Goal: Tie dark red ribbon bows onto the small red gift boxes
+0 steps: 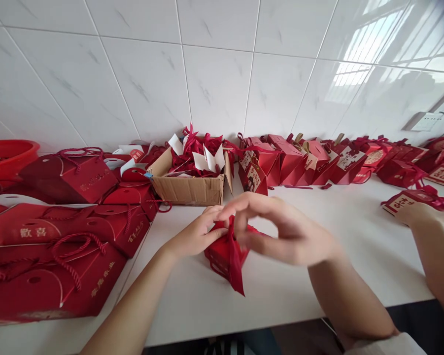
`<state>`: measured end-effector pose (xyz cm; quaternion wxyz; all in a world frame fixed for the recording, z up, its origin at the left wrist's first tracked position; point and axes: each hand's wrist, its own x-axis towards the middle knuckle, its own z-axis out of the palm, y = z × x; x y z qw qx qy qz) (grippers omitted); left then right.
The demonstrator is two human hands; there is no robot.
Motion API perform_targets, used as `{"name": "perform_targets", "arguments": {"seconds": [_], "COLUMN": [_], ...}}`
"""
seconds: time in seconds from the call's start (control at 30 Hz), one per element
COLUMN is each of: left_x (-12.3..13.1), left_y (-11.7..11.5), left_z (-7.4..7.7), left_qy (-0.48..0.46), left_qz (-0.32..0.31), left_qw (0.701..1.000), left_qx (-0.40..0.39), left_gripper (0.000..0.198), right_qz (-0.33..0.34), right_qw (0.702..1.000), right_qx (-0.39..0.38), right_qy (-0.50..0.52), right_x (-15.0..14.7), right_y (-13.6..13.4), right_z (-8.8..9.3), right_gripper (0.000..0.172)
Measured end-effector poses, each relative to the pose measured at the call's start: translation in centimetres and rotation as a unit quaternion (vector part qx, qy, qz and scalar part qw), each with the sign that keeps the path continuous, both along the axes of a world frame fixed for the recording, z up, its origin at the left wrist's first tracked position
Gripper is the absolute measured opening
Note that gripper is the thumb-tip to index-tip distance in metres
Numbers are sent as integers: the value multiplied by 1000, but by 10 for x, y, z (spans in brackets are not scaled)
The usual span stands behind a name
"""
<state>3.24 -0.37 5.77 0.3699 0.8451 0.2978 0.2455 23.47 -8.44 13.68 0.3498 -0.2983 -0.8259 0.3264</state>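
A small red gift box (217, 252) stands on the white table in front of me, with a dark red satin ribbon (236, 268) tied over its top and one tail hanging down the near side. My left hand (199, 230) holds the box at its upper left, thumb pressed at the ribbon and fingers on the far side. Over the right side of the box, my right hand (288, 231) is curled and smeared by motion. Its fingertips are close to the ribbon; whether they pinch it is unclear.
Folded red boxes with rope handles (77, 266) are piled at left, before a red plastic basin (11, 158). An open cardboard carton (188, 190) holds ribbons and tags. Finished red boxes (291, 158) line the tiled wall. Another person's hand (421, 214) touches a box at right.
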Motion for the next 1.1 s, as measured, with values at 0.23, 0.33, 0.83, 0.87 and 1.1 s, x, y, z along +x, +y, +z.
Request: {"name": "perform_targets", "arguments": {"seconds": [0.23, 0.33, 0.83, 0.87, 1.1], "left_x": [-4, -5, -2, -2, -3], "left_y": [-2, -4, -9, -9, -8], "left_z": [3, 6, 7, 7, 2], "left_qy": [2, 12, 14, 16, 31], "left_qz": [-16, -14, -20, -22, -26], "left_qw": [998, 997, 998, 997, 994], "left_qx": [-66, -69, -62, -68, -100], "left_gripper": [16, 18, 14, 15, 14], "right_qz": [-95, -39, 111, 128, 156], "right_qw": [988, 981, 974, 973, 961], "right_qx": [-74, -130, -135, -128, -57], "right_qy": [-98, -138, -141, -146, -220], "right_x": [28, 22, 17, 19, 17], "right_y": [47, 52, 76, 76, 66], "right_z": [-39, -38, -33, -33, -32], "right_gripper": [43, 40, 9, 10, 42]}}
